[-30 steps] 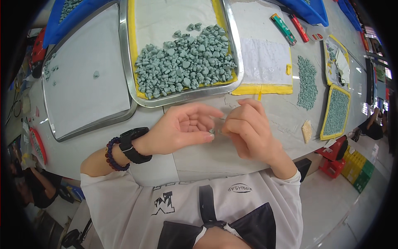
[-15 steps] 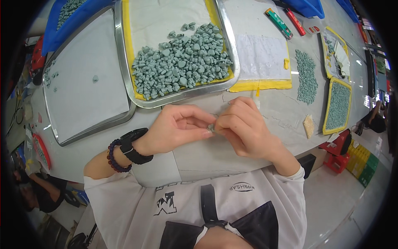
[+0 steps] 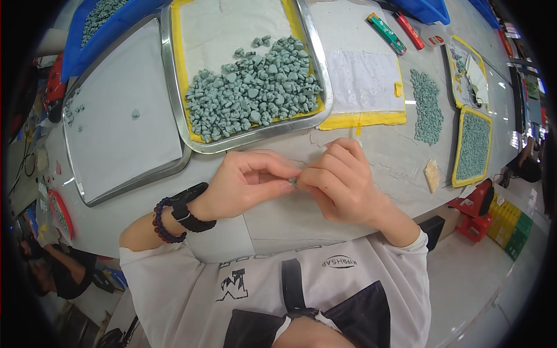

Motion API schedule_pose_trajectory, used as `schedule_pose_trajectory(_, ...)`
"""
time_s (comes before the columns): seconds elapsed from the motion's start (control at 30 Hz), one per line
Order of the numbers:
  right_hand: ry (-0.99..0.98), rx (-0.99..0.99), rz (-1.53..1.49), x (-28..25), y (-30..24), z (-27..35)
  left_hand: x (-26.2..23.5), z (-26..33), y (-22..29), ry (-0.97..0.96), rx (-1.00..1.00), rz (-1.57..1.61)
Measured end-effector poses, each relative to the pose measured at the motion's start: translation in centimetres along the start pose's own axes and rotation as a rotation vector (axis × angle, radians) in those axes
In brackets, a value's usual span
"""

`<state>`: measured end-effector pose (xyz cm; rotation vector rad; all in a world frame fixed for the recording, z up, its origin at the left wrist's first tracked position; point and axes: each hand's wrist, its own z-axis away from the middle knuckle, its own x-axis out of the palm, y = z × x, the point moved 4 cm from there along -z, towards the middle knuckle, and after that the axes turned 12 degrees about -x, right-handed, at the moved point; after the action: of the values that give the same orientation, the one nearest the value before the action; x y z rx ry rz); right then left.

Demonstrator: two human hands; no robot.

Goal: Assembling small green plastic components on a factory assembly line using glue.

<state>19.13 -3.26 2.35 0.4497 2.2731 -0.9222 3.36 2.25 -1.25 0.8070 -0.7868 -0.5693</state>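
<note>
Close over the table, in front of my chest, both hands meet fingertip to fingertip. My left hand (image 3: 246,181) pinches a small grey-green moulded piece (image 3: 293,180) between thumb and forefinger. My right hand (image 3: 341,182) is closed, its thumb and forefinger pressed against the same piece, which they partly cover. Its other fingers are curled. Just beyond the hands stands a steel tray (image 3: 223,146) with a yellow-edged liner, holding a heap of similar grey-green pieces (image 3: 252,87). Farther left, a flatter tray covered in white sheet (image 3: 125,116) carries a few loose pieces.
A yellow-edged sheet pouch (image 3: 365,87) lies right of the steel tray. Beyond are a green box (image 3: 386,33) and a red one (image 3: 409,31). A spread of tiny pieces (image 3: 426,107) lies at right, near a yellow-rimmed tray (image 3: 474,148). Blue bins (image 3: 75,52) stand at the back.
Both hands stay together on the piece, with only a small shift of the fingertips. The piece is slightly more covered by the fingers.
</note>
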Motion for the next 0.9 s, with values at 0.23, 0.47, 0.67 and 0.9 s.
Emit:
schedule_pose_trajectory(0.23,0.04,0.002,0.086,-0.13,0.16,-0.03,0.04,0.13,-0.32,0.002,0.007,0.045)
schedule_pose_trajectory(0.47,0.07,0.029,-0.04,-0.64,0.16,-0.47,0.02,0.14,0.18,-0.004,-0.012,0.1)
schedule_pose_trajectory(0.67,0.093,0.008,0.009,-0.62,0.35,-0.27,0.08,0.08,0.28,-0.001,0.0,0.116)
schedule_pose_trajectory(0.9,0.076,-0.037,0.088,-0.68,-0.11,-0.41,-0.08,0.02,0.0,-0.016,-0.009,0.12)
